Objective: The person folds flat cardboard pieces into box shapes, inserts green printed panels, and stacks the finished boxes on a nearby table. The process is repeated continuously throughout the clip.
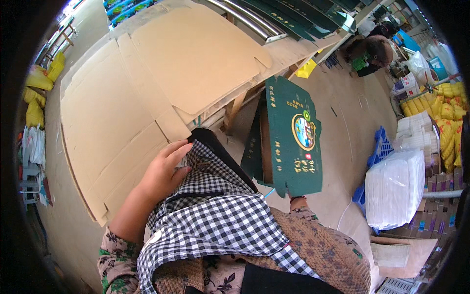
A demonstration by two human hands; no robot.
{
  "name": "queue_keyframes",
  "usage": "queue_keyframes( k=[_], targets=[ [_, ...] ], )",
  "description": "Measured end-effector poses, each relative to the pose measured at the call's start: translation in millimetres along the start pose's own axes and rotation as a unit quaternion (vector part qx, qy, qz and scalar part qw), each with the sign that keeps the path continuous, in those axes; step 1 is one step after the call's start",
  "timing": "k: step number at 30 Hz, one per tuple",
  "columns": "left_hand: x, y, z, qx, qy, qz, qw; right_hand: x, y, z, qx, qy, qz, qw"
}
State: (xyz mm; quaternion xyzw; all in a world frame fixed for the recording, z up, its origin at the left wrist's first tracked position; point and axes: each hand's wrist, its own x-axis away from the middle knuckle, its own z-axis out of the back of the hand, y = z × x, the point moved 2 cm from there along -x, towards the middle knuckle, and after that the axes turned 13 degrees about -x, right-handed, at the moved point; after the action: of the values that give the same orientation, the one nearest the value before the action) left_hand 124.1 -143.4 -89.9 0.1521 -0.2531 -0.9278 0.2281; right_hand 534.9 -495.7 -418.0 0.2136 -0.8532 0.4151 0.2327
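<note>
A dark green printed carton (293, 142), partly folded, is held up off the floor at my right side. Its panel hides the fingers of my right hand (298, 202); only the wrist and sleeve show below its lower edge. My left hand (165, 169) is beside the near corner of a stack of flat brown cardboard sheets (191, 54), against my black-and-white checked apron (215, 220). Its fingers reach forward, with a gap between them and the thumb, and I see nothing gripped there.
The cardboard covers much of a worktable (289, 49). Metal rollers (245, 19) and dark green flat cartons (293, 14) are at its far side. To the right stand a wrapped white stack (395, 191), a blue crate (379, 147) and yellow sacks (448, 127). Another person (374, 51) bends down farther back.
</note>
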Motion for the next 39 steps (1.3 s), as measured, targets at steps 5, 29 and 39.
queue_keyframes(
  k=[5,29,39],
  targets=[
    [62.6,-18.9,66.3,-0.17,0.182,0.223,0.943,38.9,15.9,-3.6,0.428,-0.058,-0.164,0.887],
    [245.5,-118.5,91.2,-0.015,0.32,0.551,0.771,95.1,7.4,-594.3,0.728,-0.251,0.434,0.467],
    [248.3,-131.6,121.1,0.231,0.345,0.528,0.741,250.6,54.4,-511.9,0.1,-0.629,-0.183,0.749]
  ],
)
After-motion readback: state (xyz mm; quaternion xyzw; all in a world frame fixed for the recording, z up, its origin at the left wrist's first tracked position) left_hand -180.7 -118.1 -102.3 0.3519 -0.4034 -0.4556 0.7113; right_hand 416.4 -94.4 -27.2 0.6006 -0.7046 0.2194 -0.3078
